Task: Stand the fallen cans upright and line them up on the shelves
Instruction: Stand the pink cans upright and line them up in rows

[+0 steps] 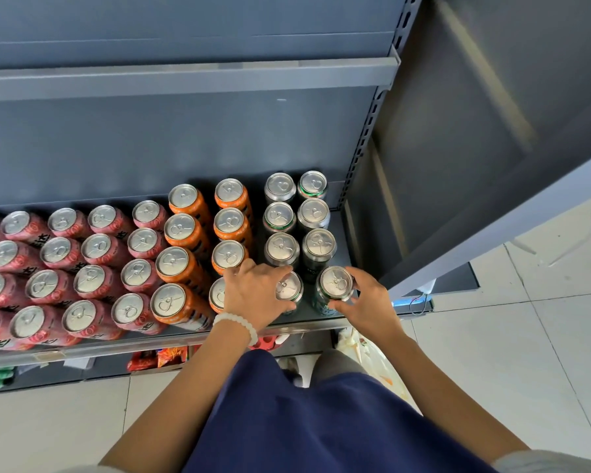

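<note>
left wrist: bracelet of round white beads [236, 323] | arms: bare to above the elbow | sleeves: light grey edge at right upper arm [553, 461] | torso: dark navy blue garment [321, 421]

- Pink cans [98, 281]: silver tops, black characters.
- Orange cans [185, 233]: silver tops.
- Green cans [316, 240]: dark green-and-silver.
- Shelf [185, 145]: grey-blue.
- Bracelet [239, 324]: white beads.
- Floor [526, 336]: pale tiles.

Pink cans [98, 249] stand upright in rows at the shelf's left, orange cans [181, 230] in two rows mid-shelf. Dark green-banded cans [316, 213] stand in two rows at the right.
</note>
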